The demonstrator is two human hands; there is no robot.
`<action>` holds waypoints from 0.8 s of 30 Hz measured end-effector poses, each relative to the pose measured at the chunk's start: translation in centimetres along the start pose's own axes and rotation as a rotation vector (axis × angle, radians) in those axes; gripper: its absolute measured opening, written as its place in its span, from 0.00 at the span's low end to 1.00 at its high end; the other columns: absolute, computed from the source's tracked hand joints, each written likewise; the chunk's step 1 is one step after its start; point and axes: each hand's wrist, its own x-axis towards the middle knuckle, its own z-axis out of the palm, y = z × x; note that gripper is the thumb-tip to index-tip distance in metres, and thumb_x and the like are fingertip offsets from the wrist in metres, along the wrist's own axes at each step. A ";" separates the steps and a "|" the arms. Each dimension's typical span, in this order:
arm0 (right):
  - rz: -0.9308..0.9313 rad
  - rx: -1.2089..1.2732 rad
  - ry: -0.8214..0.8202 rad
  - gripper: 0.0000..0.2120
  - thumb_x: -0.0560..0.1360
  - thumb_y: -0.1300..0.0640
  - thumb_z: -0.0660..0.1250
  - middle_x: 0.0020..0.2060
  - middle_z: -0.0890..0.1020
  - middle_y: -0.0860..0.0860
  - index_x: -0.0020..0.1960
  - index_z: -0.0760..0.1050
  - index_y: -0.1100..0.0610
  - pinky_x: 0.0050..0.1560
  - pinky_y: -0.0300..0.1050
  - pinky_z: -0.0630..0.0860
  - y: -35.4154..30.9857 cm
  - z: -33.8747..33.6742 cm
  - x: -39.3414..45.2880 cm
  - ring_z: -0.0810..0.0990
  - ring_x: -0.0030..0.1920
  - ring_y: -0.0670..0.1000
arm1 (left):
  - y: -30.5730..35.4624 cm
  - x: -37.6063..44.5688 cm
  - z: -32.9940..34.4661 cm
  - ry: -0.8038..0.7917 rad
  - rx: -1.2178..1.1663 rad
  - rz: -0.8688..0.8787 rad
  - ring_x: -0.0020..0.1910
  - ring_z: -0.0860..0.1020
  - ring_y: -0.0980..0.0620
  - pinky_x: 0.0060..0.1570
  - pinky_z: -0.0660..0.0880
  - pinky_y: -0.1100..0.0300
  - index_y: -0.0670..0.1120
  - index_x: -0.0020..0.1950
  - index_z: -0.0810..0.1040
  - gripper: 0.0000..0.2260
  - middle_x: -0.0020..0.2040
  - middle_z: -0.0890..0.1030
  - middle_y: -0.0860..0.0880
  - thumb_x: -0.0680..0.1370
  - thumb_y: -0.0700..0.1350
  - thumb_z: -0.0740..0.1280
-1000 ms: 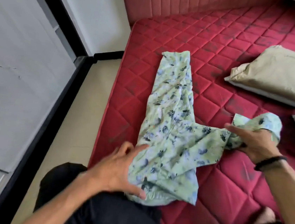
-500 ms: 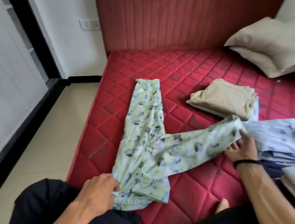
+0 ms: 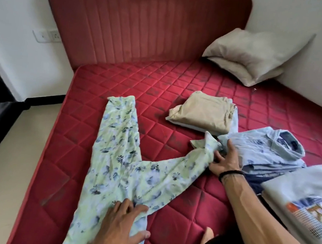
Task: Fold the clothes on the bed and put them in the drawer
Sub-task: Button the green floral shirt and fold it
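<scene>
Pale green floral trousers lie on the red quilted mattress, their legs spread in a V. My left hand presses flat with spread fingers where the two legs meet, near the waist. My right hand holds the bunched cuff of the right leg, drawn out to the right against a folded light blue shirt. The left leg runs straight up towards the headboard. No drawer is in view.
Folded beige clothes sit mid-bed behind the blue shirt. A folded white printed T-shirt lies at the right edge. A grey pillow leans in the far corner by the red headboard. Pale floor runs along the bed's left side.
My right hand has pulled the right trouser leg out to the right, opening the V. My left hand has gone from gripping the waistband edge to pressing flat. The view has lifted towards the headboard.
</scene>
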 end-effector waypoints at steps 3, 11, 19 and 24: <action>-0.020 0.154 -0.206 0.17 0.75 0.43 0.74 0.57 0.83 0.58 0.47 0.76 0.56 0.59 0.60 0.79 -1.1 0.9 0.2 0.84 0.59 0.61 | -0.1 0.6 0.7 0.011 0.018 -0.004 0.58 0.67 0.57 0.62 0.66 0.62 0.71 0.73 0.63 0.37 0.58 0.65 0.59 0.65 0.78 0.59; -0.526 -0.071 -0.330 0.18 0.79 0.54 0.71 0.68 0.80 0.51 0.68 0.78 0.48 0.70 0.59 0.74 -6.6 2.6 0.3 0.78 0.68 0.54 | -0.1 1.6 -0.3 -0.051 0.032 -0.013 0.57 0.69 0.59 0.62 0.66 0.62 0.70 0.70 0.60 0.33 0.55 0.64 0.61 0.67 0.76 0.60; -0.771 -0.624 0.053 0.29 0.72 0.76 0.61 0.58 0.84 0.56 0.69 0.78 0.59 0.48 0.39 0.83 -11.4 2.9 -0.7 0.86 0.47 0.46 | -0.2 1.7 -1.6 -0.084 -0.286 0.059 0.45 0.75 0.62 0.53 0.74 0.63 0.69 0.69 0.70 0.21 0.49 0.74 0.61 0.77 0.70 0.62; -0.948 -0.950 -0.301 0.32 0.66 0.66 0.62 0.62 0.82 0.52 0.69 0.79 0.52 0.64 0.51 0.79 -5.5 11.7 -10.1 0.83 0.59 0.49 | 1.3 2.0 -10.8 0.263 -0.934 0.008 0.39 0.82 0.57 0.45 0.79 0.54 0.62 0.67 0.76 0.27 0.44 0.84 0.53 0.71 0.68 0.74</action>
